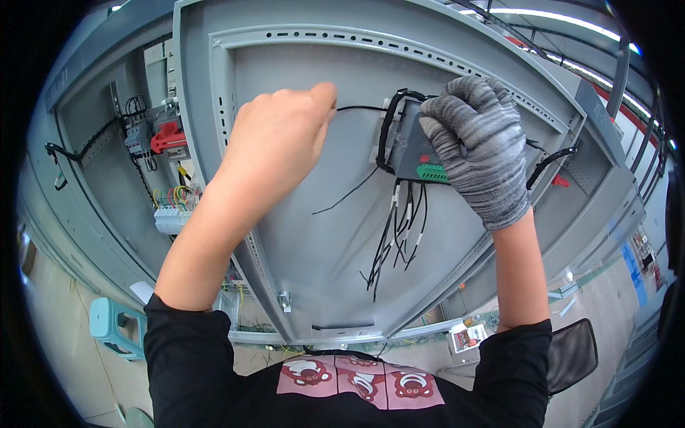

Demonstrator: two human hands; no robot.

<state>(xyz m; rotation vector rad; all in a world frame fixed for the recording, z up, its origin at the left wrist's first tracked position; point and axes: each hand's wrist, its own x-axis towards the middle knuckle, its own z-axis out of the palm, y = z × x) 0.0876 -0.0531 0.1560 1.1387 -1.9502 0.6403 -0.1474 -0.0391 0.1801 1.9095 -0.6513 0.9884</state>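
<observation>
My bare left hand is raised in front of a grey cabinet door, its fingers pinched on the end of a thin black wire. The wire runs right toward a black-wrapped cable bundle beside a dark grey device on the door. My right hand, in a grey striped knit glove, is closed in front of the device's right side; what its fingers hold is hidden. Below the device's green terminal block hang several loose black wires with white markers. Another thin black wire sticks out down-left.
An open cabinet on the left holds a red switch part and white terminal blocks. Slotted metal rails frame the door. A teal stool stands lower left, a black mesh chair lower right.
</observation>
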